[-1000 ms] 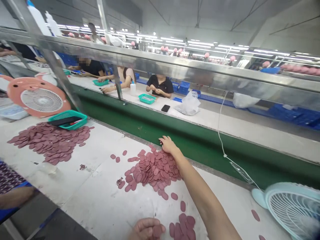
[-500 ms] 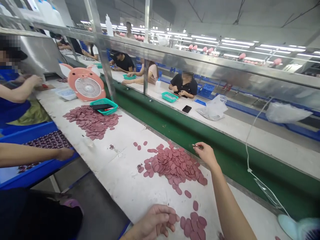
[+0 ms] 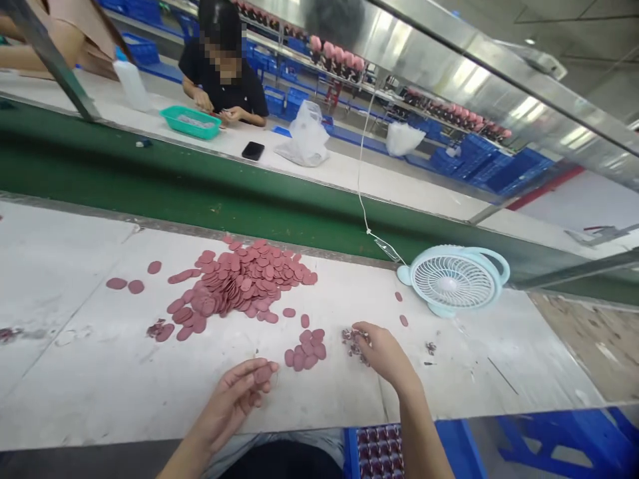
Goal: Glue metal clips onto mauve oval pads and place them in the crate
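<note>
My left hand (image 3: 234, 392) pinches a dark pink oval disc (image 3: 263, 374) between thumb and fingers, low over the white table. At the small pile of dark scraps (image 3: 349, 338), my right hand (image 3: 382, 349) has its fingertips down; whatever they hold is too small to make out. Between the hands lies a small group of pink discs (image 3: 305, 350). A large heap of the same discs (image 3: 244, 276) spreads behind and to the left, with a few loose ones around it.
A light blue fan (image 3: 449, 283) stands at the right. Beyond the green belt (image 3: 200, 186), a person in black (image 3: 224, 86) works by a green basket (image 3: 190, 123). Below the table edge is a blue crate (image 3: 352, 452) with dark pieces. A cord hangs above the belt.
The view has swung right and down. My right hand has come back from over the green belt to the scraps on the table. My left hand still pinches a disc.
</note>
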{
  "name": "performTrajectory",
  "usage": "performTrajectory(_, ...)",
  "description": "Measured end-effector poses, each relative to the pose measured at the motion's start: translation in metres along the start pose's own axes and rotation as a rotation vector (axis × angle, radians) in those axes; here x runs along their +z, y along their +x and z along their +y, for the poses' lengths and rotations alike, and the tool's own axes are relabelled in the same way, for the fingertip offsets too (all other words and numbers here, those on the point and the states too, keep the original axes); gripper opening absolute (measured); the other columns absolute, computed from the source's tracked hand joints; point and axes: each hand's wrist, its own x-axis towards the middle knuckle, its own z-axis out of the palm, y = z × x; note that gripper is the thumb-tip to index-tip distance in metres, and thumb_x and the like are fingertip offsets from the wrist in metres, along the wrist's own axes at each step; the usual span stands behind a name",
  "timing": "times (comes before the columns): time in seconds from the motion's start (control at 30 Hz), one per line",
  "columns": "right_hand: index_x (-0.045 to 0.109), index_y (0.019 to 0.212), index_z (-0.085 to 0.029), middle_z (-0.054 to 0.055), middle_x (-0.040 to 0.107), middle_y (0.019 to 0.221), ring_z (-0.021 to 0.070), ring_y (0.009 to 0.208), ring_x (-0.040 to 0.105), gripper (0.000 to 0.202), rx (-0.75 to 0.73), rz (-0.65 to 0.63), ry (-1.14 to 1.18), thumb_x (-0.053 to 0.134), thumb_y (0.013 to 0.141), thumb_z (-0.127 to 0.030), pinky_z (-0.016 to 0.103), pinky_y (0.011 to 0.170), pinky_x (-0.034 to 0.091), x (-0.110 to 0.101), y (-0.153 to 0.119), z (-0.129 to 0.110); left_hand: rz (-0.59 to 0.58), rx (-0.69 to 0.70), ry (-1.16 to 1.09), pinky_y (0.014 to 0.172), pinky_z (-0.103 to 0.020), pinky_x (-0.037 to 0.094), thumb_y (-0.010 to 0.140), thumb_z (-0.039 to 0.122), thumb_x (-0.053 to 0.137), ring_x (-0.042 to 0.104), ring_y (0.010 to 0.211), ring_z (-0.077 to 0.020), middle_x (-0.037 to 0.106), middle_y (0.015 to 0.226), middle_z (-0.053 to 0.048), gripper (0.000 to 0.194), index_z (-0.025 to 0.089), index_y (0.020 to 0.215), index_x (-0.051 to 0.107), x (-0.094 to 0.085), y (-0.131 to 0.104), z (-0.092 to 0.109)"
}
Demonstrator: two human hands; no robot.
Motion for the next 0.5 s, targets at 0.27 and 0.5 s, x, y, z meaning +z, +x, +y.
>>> performTrajectory(0.27, 0.068, 0.11, -0.031, 0.008, 0.067, 0.094, 0.0228, 0.072, 0.063, 0.032, 0.289, 0.401, 0.853, 0.051, 0.094, -0.052, 0.034, 0.052, 0.054, 0.044, -0.083, 0.029, 0.048, 0.012, -0.002, 0.055, -0.02, 0.053, 0.074, 0.024, 0.083, 0.07, 0.072, -0.0154, 0.077, 0.11, -0.012, 0.031, 0.019, 0.104, 0.076, -0.003, -0.002, 0.0)
performTrajectory(0.5, 0.067, 0.115, -0.028, -0.001, 0.05, 0.071, 0.0088, 0.041, 0.038, 0.049, 0.131, 0.314, 1.984, 0.039, 0.097, -0.063, 0.014, 0.027, 0.03, 0.053, -0.077, 0.065, 0.034, -0.04, 0.055, 0.057, -0.022, 0.056, 0.071, 0.027, 0.086, 0.075, 0.084, -0.0229, 0.078, 0.107, -0.013, 0.034, 0.017, 0.103, 0.077, 0.012, -0.006, 0.004)
